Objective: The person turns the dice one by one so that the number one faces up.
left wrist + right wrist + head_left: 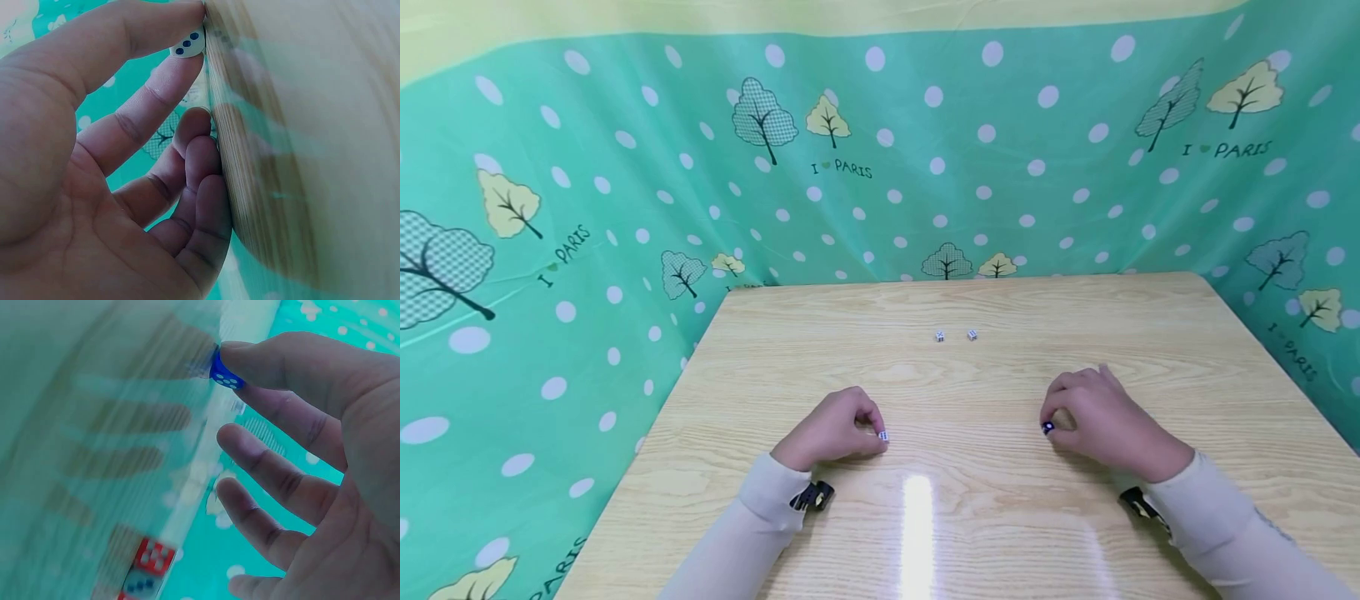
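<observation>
My left hand (838, 427) pinches a white die (883, 436) between thumb and forefinger, low over the wooden table. In the left wrist view this die (187, 44) shows a face with dark blue pips, and the other fingers of the hand are curled in at the tabletop. On the right side, my right hand (1097, 421) pinches a blue die (226, 374) with white pips between thumb and forefinger, right at the table surface. Its remaining fingers are spread apart. Two white dice (939, 336) (972, 335) lie farther back near the table's middle.
In the right wrist view a red die (155, 555) with white pips sits beside a pale die (140, 584); the right hand hides them in the head view. Green dotted cloth (850, 125) hangs behind and beside the wooden table (820, 333).
</observation>
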`<act>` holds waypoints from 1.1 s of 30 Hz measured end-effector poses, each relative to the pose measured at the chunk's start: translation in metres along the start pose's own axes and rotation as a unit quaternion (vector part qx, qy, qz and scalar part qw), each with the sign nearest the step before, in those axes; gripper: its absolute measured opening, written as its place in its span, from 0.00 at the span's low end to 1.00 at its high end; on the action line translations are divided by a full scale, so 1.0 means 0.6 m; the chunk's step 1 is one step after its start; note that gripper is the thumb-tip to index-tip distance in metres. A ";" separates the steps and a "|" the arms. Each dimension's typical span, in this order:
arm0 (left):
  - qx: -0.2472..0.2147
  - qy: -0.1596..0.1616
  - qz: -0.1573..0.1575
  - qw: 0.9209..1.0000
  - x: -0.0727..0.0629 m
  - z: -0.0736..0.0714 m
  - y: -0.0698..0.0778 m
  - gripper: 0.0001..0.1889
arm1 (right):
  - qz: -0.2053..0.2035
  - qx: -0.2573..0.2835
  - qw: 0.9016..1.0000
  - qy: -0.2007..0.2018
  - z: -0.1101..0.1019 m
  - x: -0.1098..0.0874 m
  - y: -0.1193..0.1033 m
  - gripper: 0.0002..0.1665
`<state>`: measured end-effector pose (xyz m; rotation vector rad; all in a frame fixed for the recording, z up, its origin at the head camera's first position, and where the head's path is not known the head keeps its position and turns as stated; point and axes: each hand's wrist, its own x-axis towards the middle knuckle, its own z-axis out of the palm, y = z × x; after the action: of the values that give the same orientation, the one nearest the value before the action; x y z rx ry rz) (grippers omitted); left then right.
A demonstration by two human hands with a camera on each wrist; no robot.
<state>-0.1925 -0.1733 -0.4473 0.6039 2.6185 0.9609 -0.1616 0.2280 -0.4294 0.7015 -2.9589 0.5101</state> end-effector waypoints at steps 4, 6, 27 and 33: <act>-0.004 0.000 -0.001 1.000 0.000 0.001 0.000 0.09 | 0.024 0.001 1.000 -0.003 -0.007 -0.007 0.018 0.14; -0.004 0.000 -0.001 1.000 0.000 0.001 -0.001 0.09 | 0.030 0.003 1.000 -0.004 -0.010 -0.011 0.027 0.13; 0.000 0.001 -0.003 1.000 0.003 0.000 -0.004 0.09 | 0.078 -0.003 0.997 -0.001 -0.024 -0.026 0.071 0.10; 0.003 0.001 0.000 1.000 0.005 0.001 -0.007 0.09 | 0.087 -0.005 0.996 0.003 -0.021 -0.027 0.080 0.09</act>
<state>-0.1959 -0.1746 -0.4507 0.6032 2.6248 0.9546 -0.1689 0.2794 -0.4341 0.4428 -3.0301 0.5075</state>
